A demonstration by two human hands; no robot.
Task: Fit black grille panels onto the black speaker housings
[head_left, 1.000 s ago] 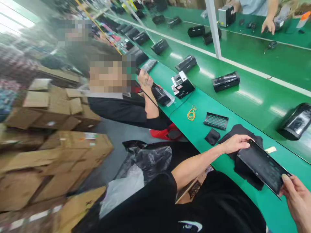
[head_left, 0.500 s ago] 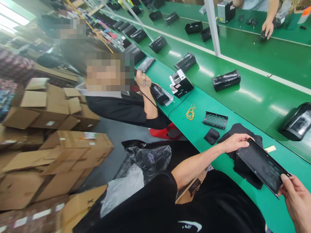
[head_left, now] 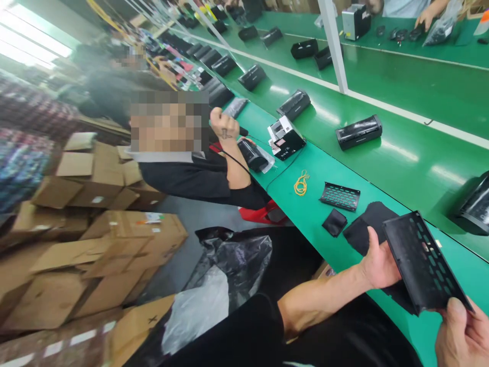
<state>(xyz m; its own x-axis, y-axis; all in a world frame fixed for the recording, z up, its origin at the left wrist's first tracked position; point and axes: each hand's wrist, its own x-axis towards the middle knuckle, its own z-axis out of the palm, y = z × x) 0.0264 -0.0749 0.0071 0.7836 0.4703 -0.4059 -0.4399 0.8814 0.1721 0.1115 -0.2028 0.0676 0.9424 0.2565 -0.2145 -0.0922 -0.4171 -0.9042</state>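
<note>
A black slotted panel (head_left: 426, 265) is tilted up between my hands at the right. My right hand (head_left: 460, 329) grips its lower right end, thumb on the face. At its left edge, my left hand (head_left: 382, 262) has the thumb raised off the panel, and the other fingers pass behind it, partly hidden. Dark cloth sheets (head_left: 364, 224) lie on the green table under and beside the panel. A small folded black cloth (head_left: 334, 223) and a second slotted panel (head_left: 340, 197) rest to the left of them.
Yellow bands (head_left: 301, 183) and a boxy device (head_left: 284, 137) with a cable are farther left. Black speakers (head_left: 359, 131) stand on the green line (head_left: 405, 173) beyond. A person sits at the left, holding a speaker. Cardboard boxes (head_left: 141, 234) fill the left side.
The panel has been tilted more upright and shifted right. My left thumb has come off its face and stands up. The speakers on the line have shifted slightly right.
</note>
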